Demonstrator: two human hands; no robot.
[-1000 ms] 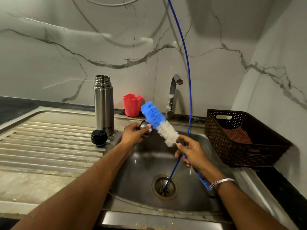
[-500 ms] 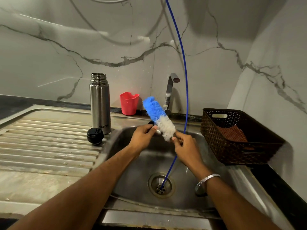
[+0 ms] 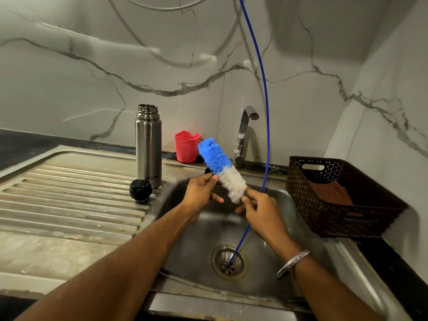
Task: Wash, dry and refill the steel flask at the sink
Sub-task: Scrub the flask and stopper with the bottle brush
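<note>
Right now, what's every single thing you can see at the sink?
steel flask: one, silver, upright and open on the drainboard
flask cap: one, black, in front of the flask
cup: one, red, by the wall
bottle brush: one, blue and white, over the sink
tap: one, steel, behind the sink
hose: one, blue, down into the drain
basket: one, brown, right of the sink
left hand: touching the bristles
right hand: gripping the brush below the bristles

The ribbed drainboard [image 3: 69, 195] is open on the near and left side; at its far right edge stand the steel flask [image 3: 148, 144] and black cap [image 3: 140, 190]. A blue hose [image 3: 266, 126] hangs down into the sink basin [image 3: 266, 281], obstructing passage toward the tap [image 3: 243, 133]. The brown basket [image 3: 342, 200] blocks the right counter.
</note>
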